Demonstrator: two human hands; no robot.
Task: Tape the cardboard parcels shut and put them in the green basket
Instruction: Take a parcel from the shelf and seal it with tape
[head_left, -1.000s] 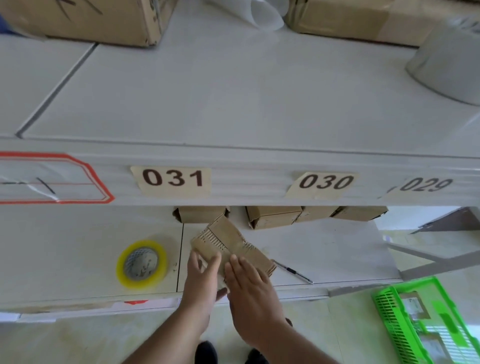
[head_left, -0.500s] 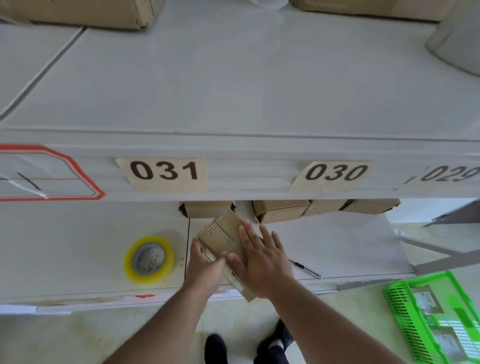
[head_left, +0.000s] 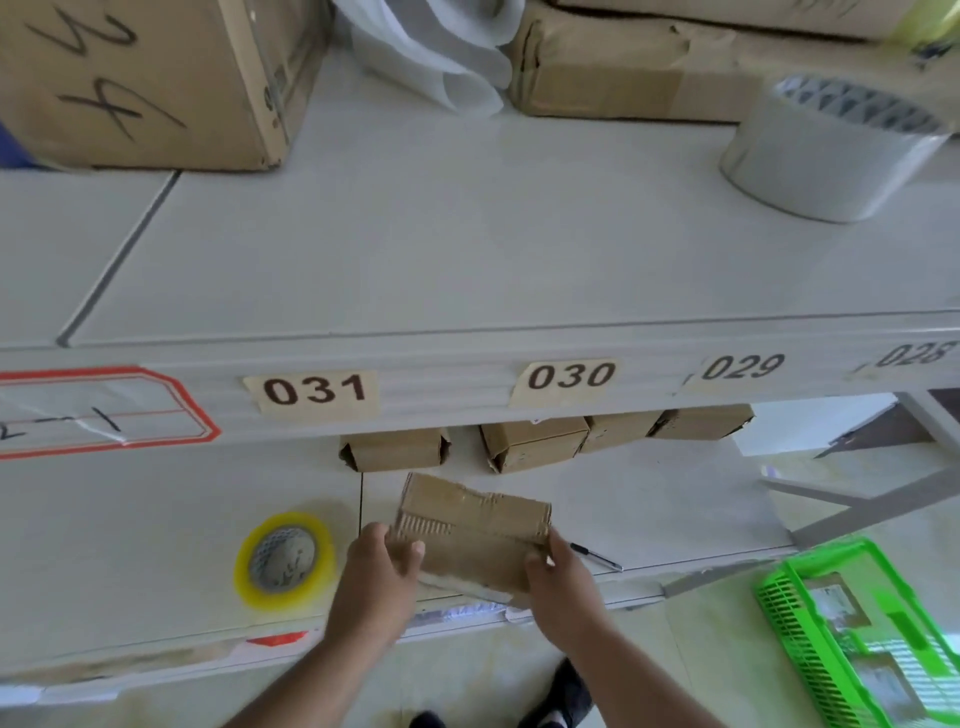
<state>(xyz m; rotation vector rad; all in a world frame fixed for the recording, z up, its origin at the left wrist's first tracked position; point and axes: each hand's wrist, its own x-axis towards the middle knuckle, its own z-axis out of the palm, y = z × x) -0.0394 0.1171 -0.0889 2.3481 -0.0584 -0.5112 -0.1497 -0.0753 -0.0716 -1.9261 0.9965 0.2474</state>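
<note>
We hold one cardboard parcel (head_left: 475, 535) between our hands, lifted at the near edge of the lower shelf (head_left: 156, 545). The left hand (head_left: 382, 564) grips its end at nine o'clock, thumb curled over the top face, and the right hand (head_left: 558, 569) clasps the end at three o'clock, fingers wrapped under the corner. The parcel lies lengthwise across us, its ribbed top face towards the camera; whether any tape runs over it we cannot tell from this angle.

At nine o'clock from the parcel a yellow tape roll (head_left: 284, 560) lies flat on the lower shelf, near the left hand but apart from it. At three o'clock, just beside the right hand, a pen (head_left: 597, 557) rests on the same shelf. At twelve o'clock four more parcels (head_left: 535, 441) sit in a row further back, half hidden under the upper shelf (head_left: 467, 249).

The front lip of that upper shelf carries paper labels (head_left: 316, 391) reading 031, 030, 029 and 028. On top of it stand a large carton (head_left: 140, 78) at eleven o'clock, a brown wrapped package (head_left: 613, 67) at one o'clock and a grey tape roll (head_left: 826, 150) at two o'clock.

The green basket (head_left: 789, 623) stands on the pale floor (head_left: 467, 680) at four o'clock, well apart from the hands, with packages already in it.
</note>
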